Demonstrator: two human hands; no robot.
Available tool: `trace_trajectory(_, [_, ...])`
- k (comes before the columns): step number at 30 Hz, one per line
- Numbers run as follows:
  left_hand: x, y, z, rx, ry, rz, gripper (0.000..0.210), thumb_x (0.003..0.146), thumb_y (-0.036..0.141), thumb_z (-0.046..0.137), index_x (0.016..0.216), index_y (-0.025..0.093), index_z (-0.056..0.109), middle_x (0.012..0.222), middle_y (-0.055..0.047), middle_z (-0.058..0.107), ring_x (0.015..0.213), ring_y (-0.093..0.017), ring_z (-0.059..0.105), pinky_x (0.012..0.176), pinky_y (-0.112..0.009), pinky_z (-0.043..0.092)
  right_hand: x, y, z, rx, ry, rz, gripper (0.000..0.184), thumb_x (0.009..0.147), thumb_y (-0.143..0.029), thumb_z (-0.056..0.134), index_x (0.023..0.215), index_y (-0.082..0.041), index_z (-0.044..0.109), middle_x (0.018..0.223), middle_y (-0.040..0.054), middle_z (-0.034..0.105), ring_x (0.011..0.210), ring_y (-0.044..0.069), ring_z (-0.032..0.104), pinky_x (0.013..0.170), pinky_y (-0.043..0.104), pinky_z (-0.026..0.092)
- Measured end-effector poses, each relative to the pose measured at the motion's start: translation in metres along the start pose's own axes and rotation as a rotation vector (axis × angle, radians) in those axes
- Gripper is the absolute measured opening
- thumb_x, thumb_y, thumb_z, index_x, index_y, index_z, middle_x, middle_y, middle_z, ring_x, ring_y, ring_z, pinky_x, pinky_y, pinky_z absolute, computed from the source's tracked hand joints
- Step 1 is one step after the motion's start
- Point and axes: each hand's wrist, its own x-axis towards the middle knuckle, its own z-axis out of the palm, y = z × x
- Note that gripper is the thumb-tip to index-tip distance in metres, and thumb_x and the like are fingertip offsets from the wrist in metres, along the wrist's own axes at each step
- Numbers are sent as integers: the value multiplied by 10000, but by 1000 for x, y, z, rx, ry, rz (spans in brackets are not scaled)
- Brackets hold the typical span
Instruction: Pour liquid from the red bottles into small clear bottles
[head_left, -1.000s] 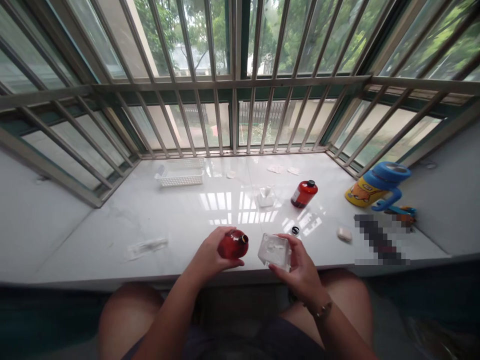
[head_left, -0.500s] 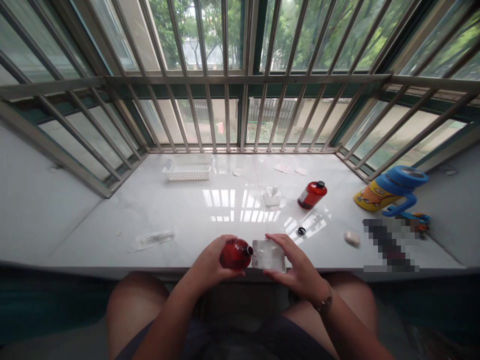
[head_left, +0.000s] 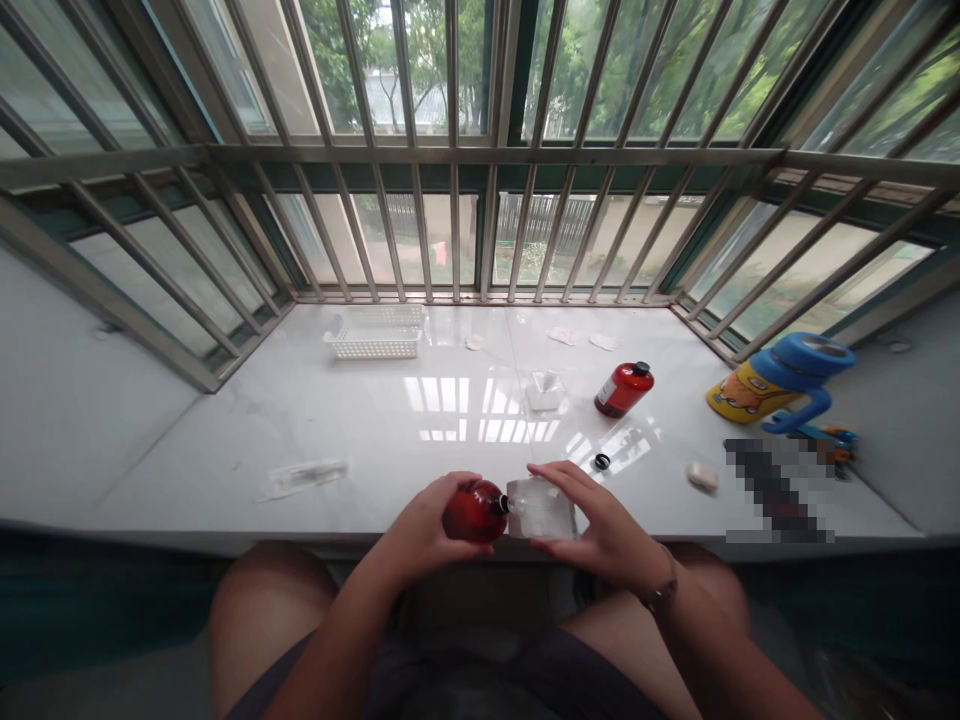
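Note:
My left hand (head_left: 429, 525) is wrapped round a red, see-through bottle (head_left: 472, 511), tilted so its uncapped neck points right. That neck meets the near-left part of a clear, square-sided container (head_left: 541, 508); whether they touch I cannot tell. Fingers and thumb of my right hand (head_left: 592, 520) grip the container from its right side. Both are held at the front edge of the white marble-look ledge (head_left: 375, 430). A black ring-shaped cap (head_left: 602, 462) lies just beyond my right hand. Farther back stands a second red bottle (head_left: 625, 390) with a black cap.
A white plastic basket (head_left: 375, 345) sits by the window bars. Mid-ledge is a small clear lid with a knob (head_left: 545, 390). A clear wrapper (head_left: 307, 477) lies left, a pale soap-like lump (head_left: 703, 476) right. A blue and yellow mug (head_left: 772, 380) stands far right, near a blurred-out patch.
The red bottle in my left hand has tipped further right, its neck now at the clear container. My right hand and the container have shifted slightly right.

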Motion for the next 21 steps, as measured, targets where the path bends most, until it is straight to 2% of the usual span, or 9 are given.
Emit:
trace_trajectory(11, [0, 0, -2, -54, -32, 29, 800, 683, 397, 994, 1384, 287, 625, 1403, -77, 701, 1259, -308, 686, 1089, -419, 573, 14, -13, -16, -44, -82, -26, 817, 868, -341, 861, 1598, -326, 494, 1447, 112, 621, 1307, 277, 651, 1130, 404, 564])
trace_trajectory(21, [1, -3, -2, -76, -21, 25, 803, 674, 380, 992, 1386, 286, 631, 1403, -84, 703, 1260, -319, 687, 1098, -441, 571, 21, -24, -23, -126, -88, -57, 820, 848, -310, 858, 1592, -318, 511, 1418, 120, 645, 1261, 287, 692, 1085, 414, 610])
